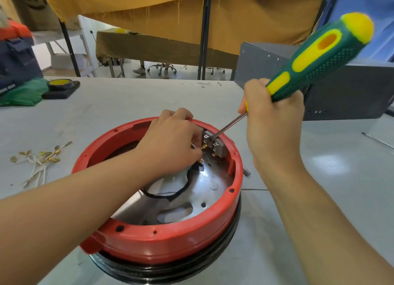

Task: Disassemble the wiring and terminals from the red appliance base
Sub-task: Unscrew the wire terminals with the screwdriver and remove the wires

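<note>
Red appliance base (162, 245) sits on the tabletop (119, 105). At its far wall, the right hand (274, 119) grips a screwdriver (317, 59), shaft slanting down-left onto the grey terminal block (213, 141). Just beside it, the left hand (170, 139) pinches a brass-tipped wire (201, 149). Inside lies a black cable (170, 194).

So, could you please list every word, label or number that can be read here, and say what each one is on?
"BOX": the end of a white word on the dark blue case at far left; the letters before it are cut off or blurred.
Pen scribbles on the table: too small to read.
Raised marks on the grey terminal blocks: not readable.
Screwdriver, red base, tape roll: no text.
</note>
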A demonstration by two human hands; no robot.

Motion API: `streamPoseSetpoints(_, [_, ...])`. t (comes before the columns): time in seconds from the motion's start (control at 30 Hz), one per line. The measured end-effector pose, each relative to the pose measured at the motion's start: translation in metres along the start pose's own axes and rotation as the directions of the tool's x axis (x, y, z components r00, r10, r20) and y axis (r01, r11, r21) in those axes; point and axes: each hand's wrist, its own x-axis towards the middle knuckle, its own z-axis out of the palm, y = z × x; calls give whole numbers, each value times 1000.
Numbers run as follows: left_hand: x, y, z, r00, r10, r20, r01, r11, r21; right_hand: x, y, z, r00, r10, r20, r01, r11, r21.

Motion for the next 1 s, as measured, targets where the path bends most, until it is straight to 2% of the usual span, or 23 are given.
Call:
streamPoseSetpoints(0.3, [1, -3, -2, 1000, 3, 8, -3, 999, -32, 5, -6, 3, 996, -39, 75, 44, 996, -75])
streamPoseSetpoints(0.63, [2, -6, -4, 999, 32, 14, -32, 999, -31, 1, -1, 1, 997, 2, 81, 5, 997, -79])
streamPoseSetpoints(0.83, [2, -6, -3, 999, 39, 6, -39, 999, -26, -5, 4, -1, 991, -105, 87, 112, 991, -78])
streamPoseSetpoints(1.0, [1, -5, -4, 999, 41, 16, -41, 999, -12, -8, 7, -5, 957, -218, 189, 236, 969, -74])
